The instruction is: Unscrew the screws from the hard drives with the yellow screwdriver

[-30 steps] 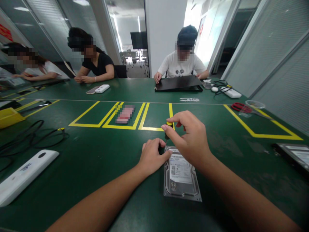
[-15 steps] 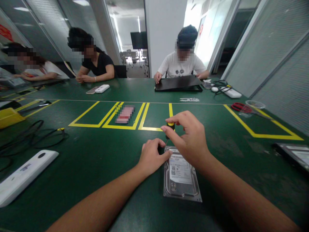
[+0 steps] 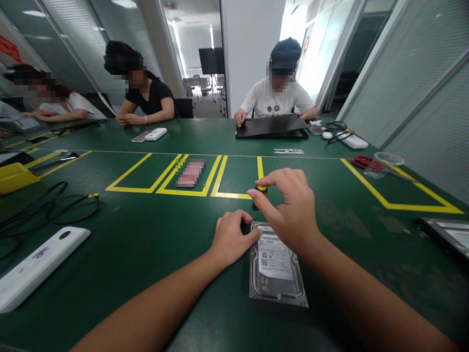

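Note:
A silver hard drive (image 3: 280,286) with a white label lies flat on the green table in front of me. My left hand (image 3: 231,240) grips its far left corner, the thumb resting on the top face and the fingers curled at the edge. Between the thumb and fingers of my right hand (image 3: 295,210) is a small screwdriver (image 3: 255,204) with a black and yellow handle. It stands nearly upright, its shaft pointing down at that same corner. The exact spot under the tip is too small to make out.
Yellow tape (image 3: 183,192) marks rectangles on the table, one holding a pinkish phone (image 3: 191,173). A white device (image 3: 44,266) and black cables (image 3: 54,210) lie left. Red-handled scissors (image 3: 368,164) and another drive (image 3: 445,234) are right. Opposite, a person (image 3: 276,98) handles a black panel (image 3: 271,126).
The view has shifted very slightly. The top of the screwdriver handle and my right fingers sit at a slightly different angle; the hard drive and my left hand stay in place.

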`<state>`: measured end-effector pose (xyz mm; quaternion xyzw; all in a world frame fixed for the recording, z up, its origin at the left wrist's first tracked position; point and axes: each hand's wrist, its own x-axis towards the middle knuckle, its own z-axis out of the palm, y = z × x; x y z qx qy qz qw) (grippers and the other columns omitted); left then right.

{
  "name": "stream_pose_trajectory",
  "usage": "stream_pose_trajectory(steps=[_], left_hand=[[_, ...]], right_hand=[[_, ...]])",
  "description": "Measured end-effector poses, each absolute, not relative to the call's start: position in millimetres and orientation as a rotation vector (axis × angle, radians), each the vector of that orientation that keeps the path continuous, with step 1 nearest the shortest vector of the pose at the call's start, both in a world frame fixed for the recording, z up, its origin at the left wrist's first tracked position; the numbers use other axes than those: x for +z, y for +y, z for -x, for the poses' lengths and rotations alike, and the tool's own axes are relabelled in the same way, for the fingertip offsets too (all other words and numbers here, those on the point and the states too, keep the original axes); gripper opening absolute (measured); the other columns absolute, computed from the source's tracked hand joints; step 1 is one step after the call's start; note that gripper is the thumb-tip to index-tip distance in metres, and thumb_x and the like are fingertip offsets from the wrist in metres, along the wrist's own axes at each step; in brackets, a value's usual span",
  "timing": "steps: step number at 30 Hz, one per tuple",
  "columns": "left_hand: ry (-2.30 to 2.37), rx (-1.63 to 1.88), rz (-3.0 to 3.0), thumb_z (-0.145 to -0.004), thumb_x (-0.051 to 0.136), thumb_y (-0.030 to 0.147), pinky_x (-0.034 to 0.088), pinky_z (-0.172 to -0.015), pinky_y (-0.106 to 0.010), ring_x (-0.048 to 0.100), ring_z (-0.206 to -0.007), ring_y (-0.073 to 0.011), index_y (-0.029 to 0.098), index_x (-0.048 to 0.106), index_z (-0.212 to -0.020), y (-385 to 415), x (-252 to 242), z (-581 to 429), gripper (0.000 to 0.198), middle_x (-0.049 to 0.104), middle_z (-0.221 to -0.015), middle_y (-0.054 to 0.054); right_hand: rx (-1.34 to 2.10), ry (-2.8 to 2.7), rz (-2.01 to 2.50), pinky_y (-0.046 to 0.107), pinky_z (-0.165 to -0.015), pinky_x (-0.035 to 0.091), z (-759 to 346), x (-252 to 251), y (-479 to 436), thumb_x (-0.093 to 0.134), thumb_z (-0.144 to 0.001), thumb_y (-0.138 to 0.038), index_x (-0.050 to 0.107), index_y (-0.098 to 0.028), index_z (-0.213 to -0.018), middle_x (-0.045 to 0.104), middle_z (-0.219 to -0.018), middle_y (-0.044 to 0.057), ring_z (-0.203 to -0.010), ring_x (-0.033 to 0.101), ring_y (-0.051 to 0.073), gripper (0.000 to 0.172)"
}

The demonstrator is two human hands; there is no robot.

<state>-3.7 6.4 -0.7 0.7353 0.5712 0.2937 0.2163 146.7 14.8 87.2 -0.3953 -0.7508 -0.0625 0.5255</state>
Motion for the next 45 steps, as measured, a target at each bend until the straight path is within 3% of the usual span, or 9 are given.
stream_pose_trajectory(steps=[5,11,14,18,23,27,31,36,45], left_hand=[[1.589,0.779,-2.043,-0.081,0.073,0.042,0.038,-0.078,-0.036,0.058,-0.088,-0.0235,0.021,0.063,-0.090,6.5,0.6,3.3,0.025,0.069,-0.091,-0.001],[1.582,0.796,-2.053,-0.083,0.071,0.041,0.038,-0.077,-0.036,0.059,-0.087,-0.0228,0.021,0.063,-0.090,6.3,-1.1,3.3,0.023,0.069,-0.090,-0.001],[1.583,0.806,-2.057,-0.082,0.072,0.040,0.038,-0.077,-0.036,0.058,-0.087,-0.0227,0.021,0.062,-0.088,6.4,-2.2,3.9,0.022,0.068,-0.089,-0.001],[1.580,0.787,-2.057,-0.082,0.072,0.043,0.038,-0.078,-0.036,0.059,-0.089,-0.0237,0.021,0.064,-0.093,6.9,-2.9,4.5,0.026,0.069,-0.092,-0.001],[1.556,0.813,-2.060,-0.083,0.072,0.042,0.038,-0.078,-0.036,0.059,-0.088,-0.0228,0.022,0.063,-0.093,7.1,-4.3,4.4,0.024,0.069,-0.092,0.000],[1.574,0.823,-2.071,-0.082,0.072,0.039,0.038,-0.077,-0.035,0.058,-0.087,-0.0227,0.021,0.061,-0.089,6.7,-5.2,4.5,0.022,0.067,-0.089,-0.001],[1.573,0.795,-2.076,-0.083,0.070,0.042,0.039,-0.078,-0.035,0.058,-0.088,-0.0234,0.021,0.063,-0.093,5.9,-3.9,4.9,0.024,0.068,-0.092,-0.002],[1.565,0.801,-2.080,-0.084,0.070,0.043,0.040,-0.080,-0.035,0.058,-0.089,-0.0234,0.022,0.062,-0.093,5.9,-2.5,4.4,0.024,0.068,-0.093,-0.002],[1.582,0.784,-2.084,-0.083,0.072,0.044,0.039,-0.078,-0.036,0.057,-0.088,-0.0241,0.021,0.063,-0.094,7.0,-3.8,4.5,0.027,0.068,-0.093,-0.002]], right_hand=[[-0.080,-1.756,0.936,0.036,-0.083,0.050,-146.5,85.3,13.7,0.062,-0.083,-0.012,0.069,-0.019,-0.098,0.073,-0.095,0.003,-0.094,0.063,0.020,0.018],[-0.102,-1.780,0.929,0.039,-0.083,0.048,-145.6,86.4,12.9,0.071,-0.085,-0.026,0.068,-0.018,-0.089,0.068,-0.090,0.005,-0.089,0.061,0.021,0.010],[-0.094,-1.762,0.941,0.036,-0.080,0.048,-145.6,85.5,13.6,0.068,-0.086,-0.021,0.067,-0.019,-0.091,0.070,-0.090,0.003,-0.087,0.061,0.019,0.006],[-0.060,-1.753,0.942,0.035,-0.080,0.049,-145.0,84.2,12.9,0.061,-0.085,-0.014,0.068,-0.018,-0.099,0.072,-0.095,0.003,-0.090,0.063,0.019,0.016],[-0.045,-1.768,0.916,0.037,-0.081,0.049,-145.2,86.1,13.6,0.068,-0.086,-0.025,0.069,-0.018,-0.093,0.068,-0.093,0.006,-0.089,0.062,0.020,0.011],[-0.066,-1.788,0.922,0.035,-0.078,0.047,-146.5,87.8,14.8,0.067,-0.086,-0.020,0.069,-0.018,-0.091,0.071,-0.089,0.003,-0.086,0.062,0.018,0.006],[-0.026,-1.784,0.916,0.035,-0.081,0.048,-146.6,87.4,13.2,0.061,-0.086,-0.015,0.070,-0.017,-0.097,0.073,-0.095,0.004,-0.090,0.064,0.018,0.015],[-0.012,-1.774,0.956,0.037,-0.077,0.050,-146.3,86.8,12.8,0.068,-0.085,-0.026,0.072,-0.019,-0.096,0.068,-0.094,0.006,-0.089,0.062,0.020,0.014],[0.014,-1.780,0.930,0.034,-0.074,0.048,-147.0,86.6,13.1,0.058,-0.085,-0.015,0.070,-0.019,-0.099,0.074,-0.097,0.004,-0.090,0.064,0.019,0.018]])
